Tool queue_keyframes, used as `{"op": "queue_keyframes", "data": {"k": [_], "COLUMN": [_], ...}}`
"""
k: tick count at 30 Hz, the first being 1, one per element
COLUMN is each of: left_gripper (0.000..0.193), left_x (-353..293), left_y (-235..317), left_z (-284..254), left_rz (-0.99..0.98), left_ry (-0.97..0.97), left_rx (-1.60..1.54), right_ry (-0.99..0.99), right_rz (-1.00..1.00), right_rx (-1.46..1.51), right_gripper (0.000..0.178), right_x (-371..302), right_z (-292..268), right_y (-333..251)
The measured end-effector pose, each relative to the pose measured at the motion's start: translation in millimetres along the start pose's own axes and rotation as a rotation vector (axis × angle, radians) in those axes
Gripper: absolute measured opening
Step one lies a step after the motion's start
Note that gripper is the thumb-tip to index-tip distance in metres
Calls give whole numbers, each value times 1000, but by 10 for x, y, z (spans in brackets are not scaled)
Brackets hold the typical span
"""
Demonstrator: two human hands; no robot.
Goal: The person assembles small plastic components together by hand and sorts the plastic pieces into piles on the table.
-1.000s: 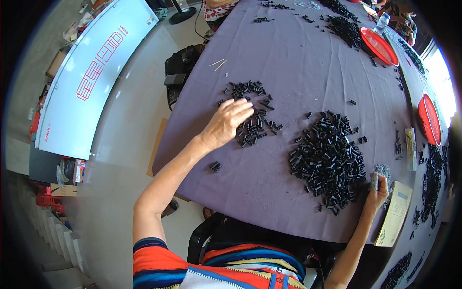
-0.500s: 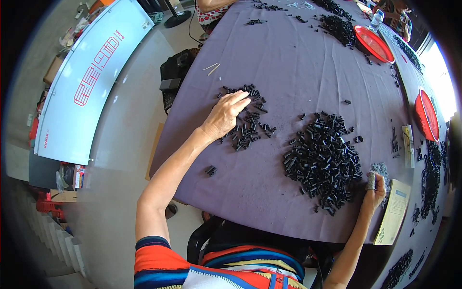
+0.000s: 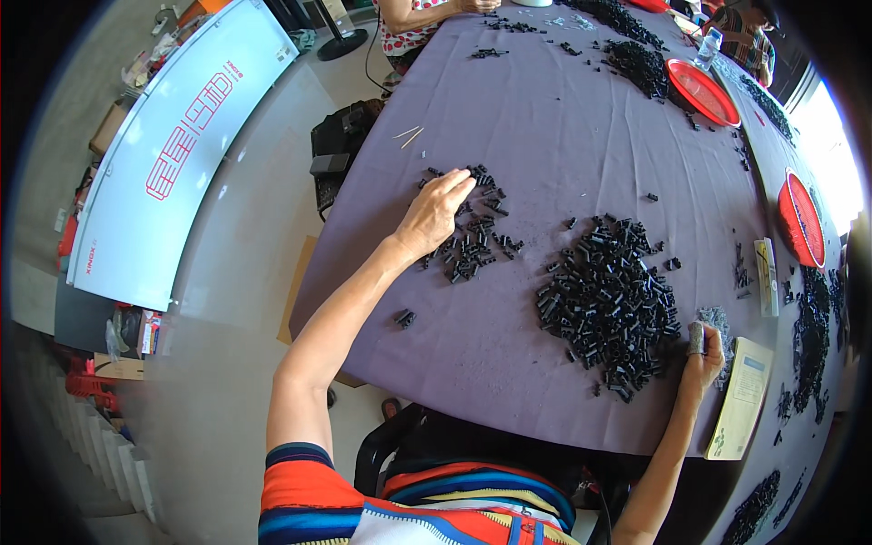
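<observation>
My left hand (image 3: 436,215) reaches over a smaller scatter of short black plastic tube pieces (image 3: 472,250), fingers stretched out with the back of the hand up. Its fingertips are among the far pieces; what lies under the palm is hidden. My right hand (image 3: 702,356) is closed at the right, with a grey wrap (image 3: 697,338) around a finger. Whatever it pinches is too small to make out. Just beyond it lies a little heap of tiny grey bits (image 3: 715,318). Between my hands sits a larger heap of the black pieces (image 3: 607,304).
A yellowish booklet (image 3: 738,400) and a long slim box (image 3: 767,277) lie at the right. Red trays (image 3: 704,94) and more black heaps (image 3: 636,68) stand farther off. Thin sticks (image 3: 411,136) lie far left. Other people (image 3: 413,27) sit at the far side.
The view has shifted slightly. My left hand stays over the smaller scatter, and my right hand remains closed beside the grey bits. More of the person at the far left has come into view.
</observation>
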State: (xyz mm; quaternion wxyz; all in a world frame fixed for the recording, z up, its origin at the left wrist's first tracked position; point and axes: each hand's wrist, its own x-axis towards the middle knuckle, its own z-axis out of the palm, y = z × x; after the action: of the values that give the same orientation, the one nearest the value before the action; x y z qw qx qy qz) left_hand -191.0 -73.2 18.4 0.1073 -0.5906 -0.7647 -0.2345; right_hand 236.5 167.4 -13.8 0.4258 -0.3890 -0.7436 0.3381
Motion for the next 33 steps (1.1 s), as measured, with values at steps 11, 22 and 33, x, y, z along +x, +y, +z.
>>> {"op": "queue_keyframes", "data": {"k": [11,22,33], "left_gripper": [40,44,34], "left_x": [-297,-526,-608], "left_y": [299,603,651], "left_z": [13,-122,-140], "left_rz": [156,154,197], "left_ry": [-93,-118,-79], "left_rx": [28,16,53], "right_ry": [-13,-20,-17], "right_rz": [74,68,47], "right_rx": [-22,-25,-46], "right_gripper": [4,4,5], "right_x": [4,5,5], "right_z": [-26,-28,-26], "right_y": [19,18,13]}}
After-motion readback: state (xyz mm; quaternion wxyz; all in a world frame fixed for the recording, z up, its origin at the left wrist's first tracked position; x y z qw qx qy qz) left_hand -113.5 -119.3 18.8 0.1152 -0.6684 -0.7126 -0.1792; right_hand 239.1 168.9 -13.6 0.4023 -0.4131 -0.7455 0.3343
